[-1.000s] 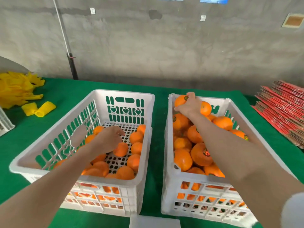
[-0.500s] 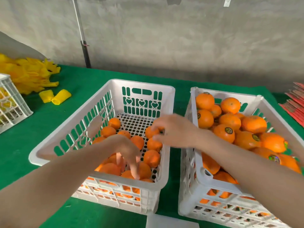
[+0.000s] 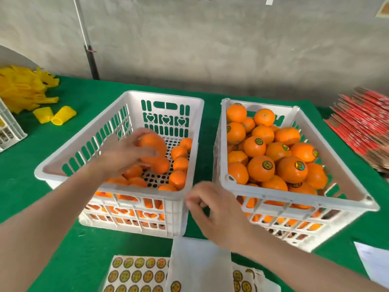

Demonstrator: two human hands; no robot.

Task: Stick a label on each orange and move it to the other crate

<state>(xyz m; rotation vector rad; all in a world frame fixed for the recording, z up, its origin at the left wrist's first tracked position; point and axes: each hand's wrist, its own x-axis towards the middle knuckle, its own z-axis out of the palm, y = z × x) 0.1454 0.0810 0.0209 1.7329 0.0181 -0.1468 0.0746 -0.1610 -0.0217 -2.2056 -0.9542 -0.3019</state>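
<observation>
— Green cloth is covering the table (image 3: 63,239), and two white crates are sitting on it side by side, close but apart.

— What is lying in them?

— The left crate (image 3: 185,106) is showing bare perforated floor, with unlabelled oranges (image 3: 179,163) lying mostly toward its near and right sides. The right crate (image 3: 294,196) is heaping up with labelled oranges (image 3: 261,168), round stickers facing up on several.

— And off to the sides?

— Red flat stacks (image 3: 362,127) are lying at the right edge, yellow foam nets (image 3: 21,89) are piling at the far left, and another white crate (image 3: 8,127) is peeking in there.

— What are the hands doing?

— The left hand (image 3: 124,153) is wrapping its fingers around one orange (image 3: 152,147), holding it up inside the left crate, above the others. The right hand (image 3: 212,209) is hovering in front of the gap between the crates, above the sticker sheets, fingers curled and pinching together at the tips; it is blurring, so I cannot tell whether a sticker is between them.

— Where are the stickers?

— Sheets of labels (image 3: 134,275) are lying at the near edge, a blank white backing sheet (image 3: 200,264) overlapping them.
</observation>
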